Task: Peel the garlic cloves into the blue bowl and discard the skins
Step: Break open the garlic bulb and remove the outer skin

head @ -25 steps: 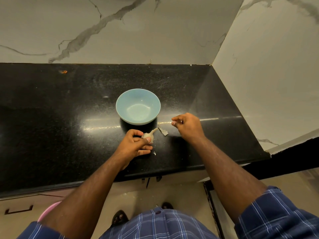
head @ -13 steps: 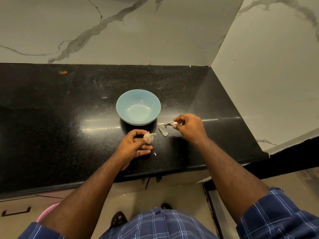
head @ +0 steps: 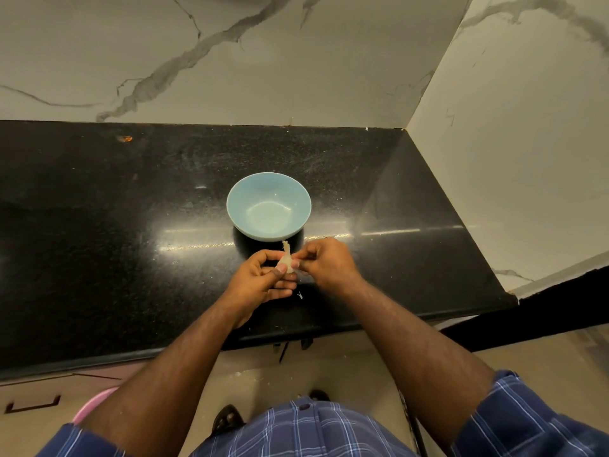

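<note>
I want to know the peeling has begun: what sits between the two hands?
In the head view, the garlic sits between the left hand and right hand, both pinching it.

Home kitchen. Polished black granite counter [head: 131, 225] runs into corner at 1 o'clock, white marble-veined wall slabs [head: 296, 61] behind and beside. Blue bowl [head: 268, 206] at 12 o'clock, cabinet drawer front [head: 33, 404] below at 8 o'clock.

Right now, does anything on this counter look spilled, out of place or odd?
Only small things: a white skin scrap lies loose on the black counter beside the hands, and an orange speck sits near the back wall. The blue bowl stands upright and looks empty.
</note>
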The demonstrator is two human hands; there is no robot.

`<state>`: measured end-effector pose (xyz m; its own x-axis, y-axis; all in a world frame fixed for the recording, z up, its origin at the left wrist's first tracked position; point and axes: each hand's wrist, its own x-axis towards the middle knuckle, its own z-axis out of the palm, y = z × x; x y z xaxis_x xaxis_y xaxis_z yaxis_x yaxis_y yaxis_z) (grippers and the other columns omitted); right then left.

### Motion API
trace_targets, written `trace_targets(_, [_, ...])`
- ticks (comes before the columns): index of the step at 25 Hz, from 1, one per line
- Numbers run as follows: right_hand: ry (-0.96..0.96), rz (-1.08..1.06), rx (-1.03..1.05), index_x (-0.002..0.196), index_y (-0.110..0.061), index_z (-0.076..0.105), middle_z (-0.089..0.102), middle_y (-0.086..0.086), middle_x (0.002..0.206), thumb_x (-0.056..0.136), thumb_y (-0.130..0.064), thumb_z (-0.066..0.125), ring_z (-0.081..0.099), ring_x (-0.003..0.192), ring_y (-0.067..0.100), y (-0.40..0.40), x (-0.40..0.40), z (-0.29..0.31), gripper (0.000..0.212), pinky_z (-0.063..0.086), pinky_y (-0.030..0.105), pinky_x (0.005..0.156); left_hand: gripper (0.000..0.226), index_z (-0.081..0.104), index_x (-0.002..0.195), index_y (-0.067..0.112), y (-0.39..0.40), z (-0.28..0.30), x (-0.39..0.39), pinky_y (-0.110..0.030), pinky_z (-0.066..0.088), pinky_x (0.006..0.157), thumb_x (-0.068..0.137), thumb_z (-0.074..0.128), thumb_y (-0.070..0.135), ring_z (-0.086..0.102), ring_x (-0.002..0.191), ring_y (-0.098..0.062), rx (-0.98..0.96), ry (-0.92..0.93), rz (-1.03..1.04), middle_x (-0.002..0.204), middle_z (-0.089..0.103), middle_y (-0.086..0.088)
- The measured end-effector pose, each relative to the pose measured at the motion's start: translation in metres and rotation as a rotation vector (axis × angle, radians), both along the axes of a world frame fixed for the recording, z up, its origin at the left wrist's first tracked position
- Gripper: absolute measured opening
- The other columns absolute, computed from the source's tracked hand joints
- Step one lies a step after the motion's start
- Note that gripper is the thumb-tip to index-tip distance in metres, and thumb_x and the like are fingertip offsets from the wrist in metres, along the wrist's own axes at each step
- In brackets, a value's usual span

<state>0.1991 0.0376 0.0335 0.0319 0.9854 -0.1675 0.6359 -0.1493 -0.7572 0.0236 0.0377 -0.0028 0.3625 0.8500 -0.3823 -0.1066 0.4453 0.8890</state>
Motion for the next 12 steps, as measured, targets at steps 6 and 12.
trace_targets(6, [0.191,-0.117,-0.009,0.088,-0.026,0.077,0.075,-0.005,0.082,0.091,-0.004,0.07,0.068,0.072,0.003,0.004,0.005,-0.007,0.023,0.059,0.03,0.077,0.026,0.064,0.127,0.013,-0.001,-0.001,0.002,-0.033,0.061,0.077,0.101,0.061,0.016,0.075,0.092,-0.026,0.007,0.006,0.006,0.105,0.076,-0.017])
trace_targets(12, [-0.116,-0.116,0.056,0.107,-0.014,0.08,0.072,0.0,0.125,0.092,-0.023,0.074,0.065,0.114,0.014,0.009,0.035,0.003,0.018,0.043,0.02,0.094,0.028,0.066,0.126,0.015,0.0,-0.002,0.004,-0.033,0.062,0.079,0.099,0.063,0.017,0.075,0.095,-0.023,-0.023,0.02,0.03,0.11,0.076,-0.012])
